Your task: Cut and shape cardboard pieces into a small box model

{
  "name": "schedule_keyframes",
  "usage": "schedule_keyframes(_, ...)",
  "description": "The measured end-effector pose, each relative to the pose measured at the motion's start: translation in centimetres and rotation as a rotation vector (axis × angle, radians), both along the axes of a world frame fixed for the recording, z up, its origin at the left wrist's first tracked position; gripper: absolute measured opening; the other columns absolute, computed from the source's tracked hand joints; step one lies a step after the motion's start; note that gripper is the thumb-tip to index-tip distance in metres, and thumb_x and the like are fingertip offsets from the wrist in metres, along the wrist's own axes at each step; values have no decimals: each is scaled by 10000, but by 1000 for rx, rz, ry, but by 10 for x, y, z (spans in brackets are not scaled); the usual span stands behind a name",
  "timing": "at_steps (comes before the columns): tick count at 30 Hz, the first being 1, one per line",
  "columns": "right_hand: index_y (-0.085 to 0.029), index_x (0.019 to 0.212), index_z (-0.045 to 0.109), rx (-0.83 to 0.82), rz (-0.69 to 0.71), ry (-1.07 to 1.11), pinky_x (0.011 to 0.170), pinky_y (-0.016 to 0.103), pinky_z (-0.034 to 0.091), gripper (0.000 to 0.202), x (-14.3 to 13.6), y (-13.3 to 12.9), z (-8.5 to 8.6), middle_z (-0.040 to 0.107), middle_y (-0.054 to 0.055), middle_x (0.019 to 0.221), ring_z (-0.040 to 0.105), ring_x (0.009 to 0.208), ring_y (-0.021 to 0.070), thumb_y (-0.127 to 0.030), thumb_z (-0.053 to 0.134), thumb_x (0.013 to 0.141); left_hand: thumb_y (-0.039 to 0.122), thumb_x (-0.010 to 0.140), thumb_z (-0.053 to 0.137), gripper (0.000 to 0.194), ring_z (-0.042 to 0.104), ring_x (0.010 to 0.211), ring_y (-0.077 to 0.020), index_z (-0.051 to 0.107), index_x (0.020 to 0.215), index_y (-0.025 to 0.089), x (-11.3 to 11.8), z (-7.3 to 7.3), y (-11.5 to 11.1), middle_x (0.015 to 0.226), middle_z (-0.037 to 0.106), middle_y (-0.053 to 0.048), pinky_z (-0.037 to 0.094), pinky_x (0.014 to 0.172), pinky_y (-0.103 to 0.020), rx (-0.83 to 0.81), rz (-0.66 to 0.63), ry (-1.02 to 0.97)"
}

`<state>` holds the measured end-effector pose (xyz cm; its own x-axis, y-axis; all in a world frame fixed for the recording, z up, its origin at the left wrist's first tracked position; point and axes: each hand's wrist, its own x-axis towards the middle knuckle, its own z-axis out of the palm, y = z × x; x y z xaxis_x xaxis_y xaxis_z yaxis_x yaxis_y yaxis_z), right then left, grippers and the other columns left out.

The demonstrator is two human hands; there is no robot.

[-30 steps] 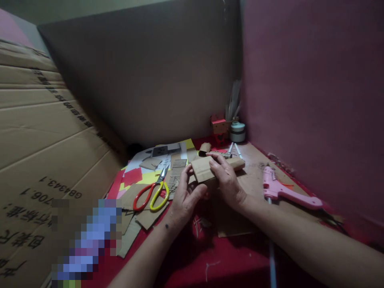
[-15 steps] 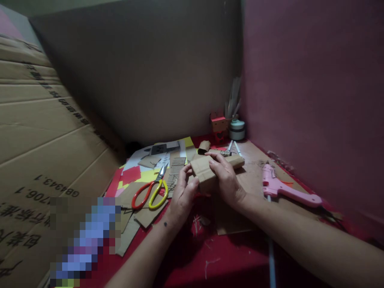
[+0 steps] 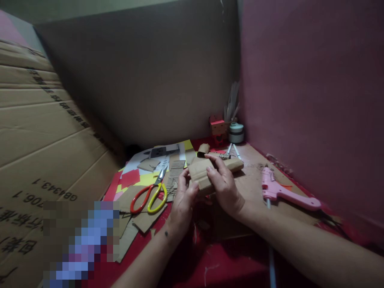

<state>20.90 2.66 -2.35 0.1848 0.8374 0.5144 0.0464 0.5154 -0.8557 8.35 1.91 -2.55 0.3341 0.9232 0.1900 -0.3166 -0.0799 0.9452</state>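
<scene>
Between my two hands is a small cardboard box (image 3: 200,172), held above the table with its top face tilted toward me. My left hand (image 3: 185,198) grips its left side and near corner, thumb on the front. My right hand (image 3: 224,184) closes on the right side, with fingers over the far edge and thumb on top. Just behind the right hand a longer folded cardboard piece (image 3: 235,165) sticks out; whether it touches the box I cannot tell. Left of my hands lie scissors (image 3: 150,196) with one red and one yellow handle, blades partly apart.
A pink glue gun (image 3: 277,190) with a glue stick lies at right on a cardboard sheet (image 3: 250,188). Cardboard scraps and coloured paper (image 3: 131,178) cover the left. Behind stand a small red-and-brown cardboard figure (image 3: 217,128) and a pale green jar (image 3: 236,133). A large carton (image 3: 45,140) rises at left.
The box has tilted slightly, showing more of its top and less of its front face. Both hands keep hold of it. The view has shifted a little.
</scene>
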Motion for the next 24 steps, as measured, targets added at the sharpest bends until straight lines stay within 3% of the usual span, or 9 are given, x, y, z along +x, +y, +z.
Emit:
schedule_keyframes(4,-196,1299,422,126,-77,-145,1008,455,339,452,1,-5,2,475,115,1320,435,1211,273,-309,436,861,220,791,520,523,498,1193,-249,357,1287,255,3,3,-2,1312,513,-62,415,992,-384,-6,-37,-167)
schedule_keyframes(7,-187,1378,331,220,-130,-239,1044,457,310,546,1,-9,3,454,125,1330,412,1233,269,-284,448,854,195,769,527,472,516,1176,-254,437,1228,258,4,3,-2,1243,578,-43,412,996,-407,-12,-17,-138)
schedule_keyframes(10,-195,1420,265,305,-173,-324,1020,489,334,619,2,-13,4,476,129,1285,440,1187,292,-274,465,840,300,807,569,331,471,1221,-254,530,1130,237,10,0,-1,1154,624,-42,390,1016,-387,-2,71,-92)
schedule_keyframes(13,-225,1440,222,348,-191,-367,1014,510,336,656,3,-15,3,475,120,1276,441,1174,306,-270,474,836,474,894,417,375,459,1232,-253,513,1165,234,19,-2,-2,1157,620,-50,392,1012,-406,-6,143,-94)
schedule_keyframes(19,-245,1444,210,378,-179,-409,1028,522,316,640,4,-16,-2,466,111,1283,423,1184,300,-254,449,851,456,904,419,345,487,1187,-223,495,1198,292,20,3,-6,1257,552,-4,416,981,-323,93,282,68)
schedule_keyframes(24,-262,1437,232,377,-156,-399,1017,511,330,614,2,-16,-4,466,95,1267,430,1156,285,-248,437,859,516,901,380,422,502,1160,-213,438,1250,285,17,0,-6,1240,550,-20,420,959,-314,87,278,90)
